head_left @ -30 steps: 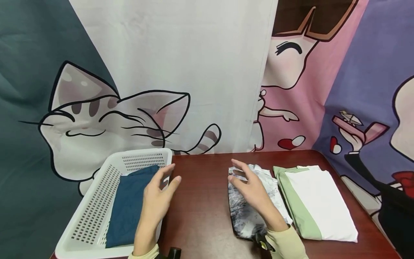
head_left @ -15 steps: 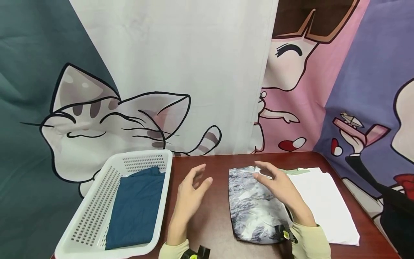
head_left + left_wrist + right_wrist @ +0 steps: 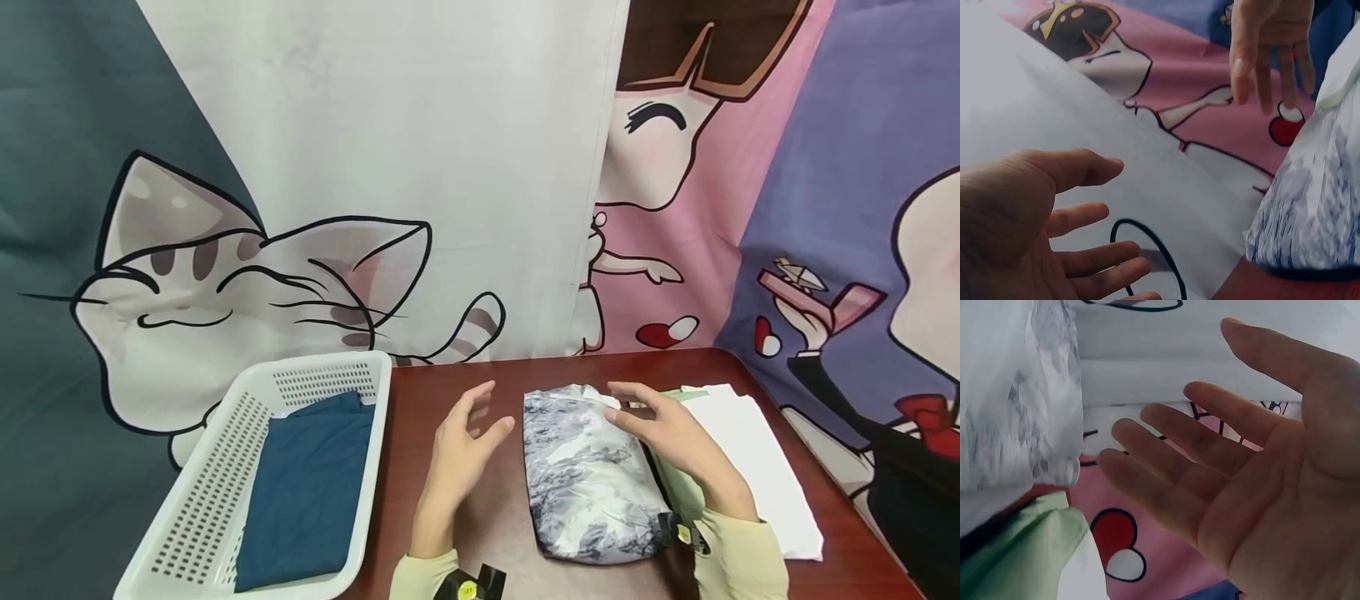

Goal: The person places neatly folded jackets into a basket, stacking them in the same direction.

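1. Cloth [image 3: 581,475], marbled grey, is placed between left hand [image 3: 459,450] and right hand [image 3: 686,440].
2. Nothing is held; fingers [image 3: 1160,456] of both are spread apart.
3. It is probably best gripped evenly at both sides.

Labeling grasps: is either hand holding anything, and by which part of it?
Nothing is held: the left hand and the right hand are both empty.

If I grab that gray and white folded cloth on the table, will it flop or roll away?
The gray-and-white cloth would probably flop, since it looks soft and wrinkled. It likely won't roll, because it lies flat on the table. Being folded, it might fall open if lifted by one corner.
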### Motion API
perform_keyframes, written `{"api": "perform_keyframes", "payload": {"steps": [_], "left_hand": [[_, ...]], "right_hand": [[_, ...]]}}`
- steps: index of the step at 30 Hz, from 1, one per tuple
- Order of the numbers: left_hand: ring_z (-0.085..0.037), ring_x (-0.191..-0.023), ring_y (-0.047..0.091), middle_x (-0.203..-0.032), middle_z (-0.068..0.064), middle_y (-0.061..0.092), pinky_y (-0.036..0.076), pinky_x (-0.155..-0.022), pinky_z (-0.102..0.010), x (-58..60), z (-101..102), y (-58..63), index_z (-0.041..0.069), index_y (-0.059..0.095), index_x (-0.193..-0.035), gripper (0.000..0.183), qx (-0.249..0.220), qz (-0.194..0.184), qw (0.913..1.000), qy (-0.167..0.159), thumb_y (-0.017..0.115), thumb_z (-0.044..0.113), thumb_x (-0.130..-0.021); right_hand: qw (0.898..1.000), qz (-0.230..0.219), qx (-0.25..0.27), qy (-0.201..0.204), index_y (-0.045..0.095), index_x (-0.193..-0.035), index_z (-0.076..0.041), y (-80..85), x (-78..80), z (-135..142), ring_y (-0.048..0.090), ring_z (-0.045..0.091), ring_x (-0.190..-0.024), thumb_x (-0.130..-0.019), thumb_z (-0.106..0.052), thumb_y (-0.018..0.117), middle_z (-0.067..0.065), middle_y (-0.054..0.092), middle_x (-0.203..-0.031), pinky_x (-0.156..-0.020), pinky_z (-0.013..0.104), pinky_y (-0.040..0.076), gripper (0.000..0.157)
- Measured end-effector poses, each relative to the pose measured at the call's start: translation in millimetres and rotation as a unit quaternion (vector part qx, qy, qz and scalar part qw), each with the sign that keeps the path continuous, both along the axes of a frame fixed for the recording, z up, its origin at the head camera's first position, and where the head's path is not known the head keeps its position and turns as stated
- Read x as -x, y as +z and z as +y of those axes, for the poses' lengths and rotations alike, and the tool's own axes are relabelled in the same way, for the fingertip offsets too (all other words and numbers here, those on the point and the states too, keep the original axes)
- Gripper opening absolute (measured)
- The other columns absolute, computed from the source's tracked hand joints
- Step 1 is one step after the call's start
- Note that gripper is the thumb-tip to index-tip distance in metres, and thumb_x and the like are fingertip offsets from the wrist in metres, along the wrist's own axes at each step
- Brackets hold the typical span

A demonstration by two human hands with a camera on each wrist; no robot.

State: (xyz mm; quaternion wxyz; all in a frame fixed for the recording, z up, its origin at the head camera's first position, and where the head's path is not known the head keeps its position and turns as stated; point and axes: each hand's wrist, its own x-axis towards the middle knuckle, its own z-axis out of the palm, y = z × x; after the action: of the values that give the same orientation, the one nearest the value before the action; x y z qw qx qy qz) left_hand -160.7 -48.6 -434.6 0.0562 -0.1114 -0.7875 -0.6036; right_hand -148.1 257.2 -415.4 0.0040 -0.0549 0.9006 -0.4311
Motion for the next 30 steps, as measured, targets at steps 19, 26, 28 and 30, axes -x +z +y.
{"api": "perform_keyframes", "payload": {"steps": [19, 26, 28, 30], "left_hand": [[-0.04, -0.121, 0.066, -0.149, -0.022, 0.057, 0.055, -0.094, -0.058, 6.1, 14.7, -39.1, 0.014, 0.057, -0.152, 0.063, 0.108, -0.098, 0.9888, -0.031, 0.079, 0.026, -0.095], [-0.044, -0.13, 0.058, -0.142, -0.025, 0.062, 0.048, -0.101, -0.063, 6.3, 18.3, -41.4, 0.009, 0.057, -0.152, 0.065, 0.133, -0.112, 0.984, -0.037, 0.079, 0.03, -0.094], [-0.044, -0.13, 0.058, -0.142, -0.025, 0.061, 0.048, -0.101, -0.063, 5.7, 17.9, -42.3, 0.009, 0.057, -0.152, 0.065, 0.133, -0.115, 0.9835, -0.042, 0.079, 0.031, -0.094], [-0.044, -0.129, 0.059, -0.14, -0.025, 0.062, 0.049, -0.1, -0.063, 5.4, 17.4, -43.2, 0.009, 0.057, -0.152, 0.065, 0.134, -0.12, 0.9825, -0.049, 0.078, 0.031, -0.095]], "right_hand": [[0.993, -0.112, -0.021, 0.005, 0.061, -0.139, 0.007, -17.8, 1.9, 18.8, 0.071, 0.028, -0.089, -0.097, -0.024, 0.079, 0.016, 0.074, -0.107, -0.063, 0.043, 0.059, 0.055], [0.987, -0.162, -0.002, 0.006, 0.051, -0.146, 0.011, -26.9, 5.6, 18.8, 0.07, 0.035, -0.095, -0.094, -0.02, 0.082, 0.027, 0.069, -0.113, -0.064, 0.049, 0.061, 0.067], [0.985, -0.171, 0.004, 0.008, 0.049, -0.149, 0.011, -29.8, 6.1, 16.9, 0.069, 0.037, -0.102, -0.094, -0.02, 0.083, 0.032, 0.067, -0.119, -0.063, 0.051, 0.061, 0.071], [0.984, -0.177, 0.009, 0.013, 0.046, -0.151, 0.01, -31.7, 6.6, 14.4, 0.068, 0.038, -0.105, -0.094, -0.02, 0.082, 0.035, 0.064, -0.123, -0.063, 0.051, 0.061, 0.074]]}}
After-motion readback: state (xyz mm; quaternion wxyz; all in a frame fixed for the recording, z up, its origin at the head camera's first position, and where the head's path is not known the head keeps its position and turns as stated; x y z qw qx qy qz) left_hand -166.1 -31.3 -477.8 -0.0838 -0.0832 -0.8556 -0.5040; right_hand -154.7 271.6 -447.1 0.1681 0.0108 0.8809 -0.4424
